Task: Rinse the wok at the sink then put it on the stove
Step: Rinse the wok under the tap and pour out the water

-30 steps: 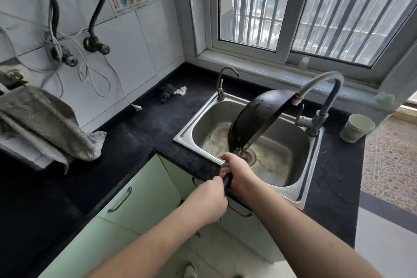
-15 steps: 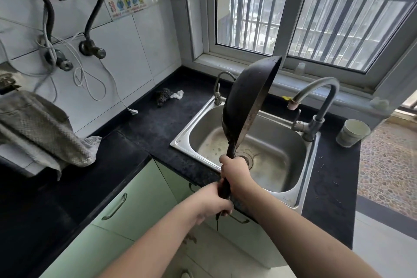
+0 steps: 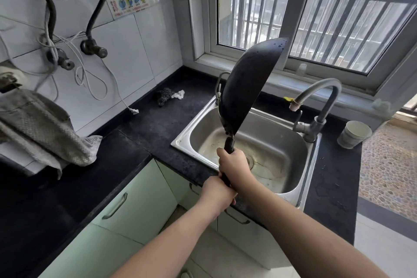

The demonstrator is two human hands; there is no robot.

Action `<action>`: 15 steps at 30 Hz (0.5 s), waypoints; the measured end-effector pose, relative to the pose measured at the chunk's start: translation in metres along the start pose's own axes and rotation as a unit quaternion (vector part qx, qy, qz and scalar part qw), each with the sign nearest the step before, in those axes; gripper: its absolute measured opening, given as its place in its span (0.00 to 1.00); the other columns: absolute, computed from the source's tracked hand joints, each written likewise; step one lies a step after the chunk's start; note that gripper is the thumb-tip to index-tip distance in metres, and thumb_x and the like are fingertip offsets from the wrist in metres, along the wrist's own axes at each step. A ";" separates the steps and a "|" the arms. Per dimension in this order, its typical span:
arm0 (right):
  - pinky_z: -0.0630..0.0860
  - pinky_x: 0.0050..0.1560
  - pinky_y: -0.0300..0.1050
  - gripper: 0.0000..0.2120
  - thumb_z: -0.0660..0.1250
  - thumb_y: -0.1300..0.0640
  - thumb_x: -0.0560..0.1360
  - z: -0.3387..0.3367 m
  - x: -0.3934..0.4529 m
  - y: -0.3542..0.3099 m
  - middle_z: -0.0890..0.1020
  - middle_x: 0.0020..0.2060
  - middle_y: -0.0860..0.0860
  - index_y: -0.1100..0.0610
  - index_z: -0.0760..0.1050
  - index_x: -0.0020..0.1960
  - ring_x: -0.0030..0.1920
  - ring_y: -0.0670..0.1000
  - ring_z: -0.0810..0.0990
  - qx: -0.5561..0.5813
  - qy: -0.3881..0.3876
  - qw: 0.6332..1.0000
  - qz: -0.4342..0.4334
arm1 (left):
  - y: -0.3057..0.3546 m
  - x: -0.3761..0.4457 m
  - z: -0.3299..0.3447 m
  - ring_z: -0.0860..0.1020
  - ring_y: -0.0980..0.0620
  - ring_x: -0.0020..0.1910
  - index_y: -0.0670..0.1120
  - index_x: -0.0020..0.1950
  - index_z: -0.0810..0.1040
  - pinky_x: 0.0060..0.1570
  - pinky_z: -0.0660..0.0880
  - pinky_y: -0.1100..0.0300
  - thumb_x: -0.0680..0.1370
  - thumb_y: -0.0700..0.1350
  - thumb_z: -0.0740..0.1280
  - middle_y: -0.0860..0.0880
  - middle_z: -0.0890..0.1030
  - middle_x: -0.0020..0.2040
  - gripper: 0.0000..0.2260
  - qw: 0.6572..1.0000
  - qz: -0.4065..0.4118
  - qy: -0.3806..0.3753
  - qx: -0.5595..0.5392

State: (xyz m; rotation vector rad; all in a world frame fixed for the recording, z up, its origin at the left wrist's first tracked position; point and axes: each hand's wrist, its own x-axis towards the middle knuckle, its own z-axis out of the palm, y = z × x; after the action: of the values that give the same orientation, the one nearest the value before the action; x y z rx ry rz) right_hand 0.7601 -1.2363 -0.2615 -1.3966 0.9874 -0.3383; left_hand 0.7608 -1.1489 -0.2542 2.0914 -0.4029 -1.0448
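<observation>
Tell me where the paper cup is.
In the head view, the paper cup stands on the black countertop at far right, just right of the faucet.

One wok (image 3: 246, 88). One sink (image 3: 306, 165), single basin. Two taps: tall gooseneck (image 3: 320, 97), small one (image 3: 218, 88) behind wok. One paper cup (image 3: 353, 134). Two hands: left (image 3: 216, 194), right (image 3: 234, 165). Three cabinet handles (image 3: 115, 206) showing, possibly more hidden. One grey towel (image 3: 40, 128). One scrubber (image 3: 164, 95).
</observation>
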 end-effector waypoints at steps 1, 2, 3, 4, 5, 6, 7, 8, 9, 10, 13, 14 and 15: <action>0.68 0.33 0.51 0.10 0.61 0.52 0.65 0.000 0.000 0.001 0.67 0.23 0.50 0.54 0.62 0.30 0.27 0.53 0.67 -0.001 -0.007 1.000 0.005 | -0.003 0.000 0.001 0.71 0.56 0.18 0.45 0.38 0.75 0.23 0.65 0.66 0.73 0.40 0.65 0.49 0.76 0.27 0.04 1.000 0.004 0.011 -0.007; 0.69 0.32 0.50 0.10 0.61 0.53 0.66 0.000 -0.002 0.000 0.67 0.22 0.50 0.54 0.62 0.30 0.25 0.53 0.67 0.003 -0.016 1.000 0.014 | -0.007 0.000 0.001 0.72 0.53 0.21 0.45 0.37 0.75 0.26 0.66 0.64 0.72 0.40 0.65 0.49 0.76 0.27 0.04 1.000 0.009 0.019 -0.018; 0.69 0.31 0.49 0.10 0.61 0.55 0.69 0.000 -0.004 -0.001 0.67 0.21 0.50 0.55 0.63 0.31 0.23 0.52 0.67 0.018 -0.029 0.999 0.029 | -0.011 0.001 0.000 0.71 0.50 0.25 0.45 0.36 0.74 0.28 0.66 0.61 0.71 0.41 0.65 0.48 0.75 0.27 0.04 0.999 0.015 0.023 -0.026; 0.68 0.30 0.47 0.10 0.61 0.57 0.71 0.001 -0.005 -0.003 0.67 0.21 0.50 0.56 0.63 0.33 0.22 0.52 0.66 0.044 -0.045 0.997 0.049 | -0.014 0.001 -0.001 0.70 0.48 0.27 0.45 0.34 0.74 0.30 0.65 0.59 0.70 0.41 0.65 0.48 0.74 0.27 0.04 0.999 0.021 0.024 -0.030; 0.68 0.29 0.46 0.10 0.62 0.59 0.73 0.001 -0.007 -0.004 0.66 0.21 0.50 0.57 0.64 0.35 0.21 0.50 0.65 0.078 -0.061 0.993 0.071 | -0.017 0.002 -0.003 0.69 0.48 0.27 0.46 0.32 0.73 0.30 0.64 0.58 0.69 0.42 0.65 0.49 0.73 0.26 0.05 0.999 0.021 0.023 -0.030; 0.67 0.28 0.45 0.10 0.62 0.61 0.74 0.001 -0.009 -0.005 0.66 0.23 0.50 0.57 0.64 0.36 0.22 0.49 0.65 0.112 -0.074 0.987 0.090 | -0.019 0.003 -0.005 0.68 0.49 0.26 0.46 0.31 0.72 0.31 0.63 0.57 0.68 0.44 0.65 0.49 0.72 0.26 0.06 0.999 0.016 0.018 -0.031; 0.66 0.28 0.44 0.10 0.62 0.62 0.75 0.003 -0.009 -0.006 0.65 0.24 0.51 0.57 0.64 0.37 0.22 0.49 0.64 0.140 -0.080 0.981 0.108 | -0.021 0.003 -0.008 0.67 0.49 0.25 0.47 0.31 0.72 0.30 0.62 0.57 0.68 0.45 0.64 0.49 0.72 0.26 0.06 0.999 0.007 0.009 -0.038; 0.65 0.27 0.43 0.10 0.62 0.63 0.75 0.004 -0.009 -0.005 0.65 0.24 0.51 0.57 0.65 0.38 0.23 0.48 0.64 0.158 -0.080 0.976 0.125 | -0.022 0.003 -0.011 0.65 0.50 0.24 0.47 0.31 0.71 0.29 0.61 0.58 0.69 0.45 0.64 0.50 0.70 0.25 0.07 0.999 -0.002 -0.003 -0.050; 0.64 0.27 0.43 0.10 0.62 0.64 0.75 0.006 -0.009 -0.003 0.65 0.24 0.51 0.57 0.65 0.37 0.23 0.48 0.63 0.170 -0.076 0.972 0.141 | -0.023 0.003 -0.013 0.64 0.52 0.22 0.47 0.31 0.69 0.26 0.60 0.60 0.70 0.44 0.64 0.51 0.69 0.24 0.08 0.998 -0.012 -0.017 -0.061; 0.63 0.26 0.42 0.10 0.62 0.64 0.75 0.008 -0.009 -0.002 0.65 0.23 0.51 0.57 0.65 0.36 0.22 0.48 0.63 0.175 -0.069 0.970 0.155 | -0.023 0.003 -0.015 0.62 0.53 0.20 0.47 0.31 0.68 0.24 0.58 0.63 0.72 0.42 0.63 0.51 0.67 0.23 0.10 0.997 -0.023 -0.030 -0.070; 0.63 0.25 0.41 0.12 0.62 0.64 0.75 0.009 -0.006 0.003 0.65 0.22 0.51 0.57 0.65 0.35 0.21 0.48 0.62 0.176 -0.046 0.966 0.185 | -0.022 0.003 -0.014 0.61 0.54 0.19 0.46 0.32 0.68 0.22 0.56 0.65 0.74 0.41 0.62 0.51 0.66 0.23 0.10 0.994 -0.042 -0.056 -0.078; 0.62 0.24 0.40 0.12 0.62 0.64 0.75 0.009 -0.006 0.005 0.65 0.22 0.51 0.57 0.65 0.34 0.21 0.48 0.62 0.169 -0.039 0.966 0.191 | -0.021 0.003 -0.012 0.61 0.55 0.19 0.46 0.32 0.68 0.22 0.56 0.66 0.74 0.40 0.62 0.50 0.66 0.23 0.10 0.994 -0.046 -0.056 -0.078; 0.62 0.23 0.39 0.12 0.62 0.64 0.75 0.009 -0.006 0.008 0.65 0.23 0.52 0.58 0.65 0.34 0.21 0.48 0.62 0.164 -0.033 0.966 0.195 | -0.021 0.002 -0.009 0.60 0.55 0.19 0.46 0.32 0.67 0.22 0.55 0.66 0.74 0.40 0.62 0.50 0.66 0.24 0.11 0.994 -0.051 -0.056 -0.079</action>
State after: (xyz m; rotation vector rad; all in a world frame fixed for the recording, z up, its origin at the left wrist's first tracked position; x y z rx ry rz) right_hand 0.7606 -1.2247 -0.2680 -0.8849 1.0713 -0.1491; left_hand 0.7681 -1.1313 -0.2676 1.9358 -0.2608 -1.2172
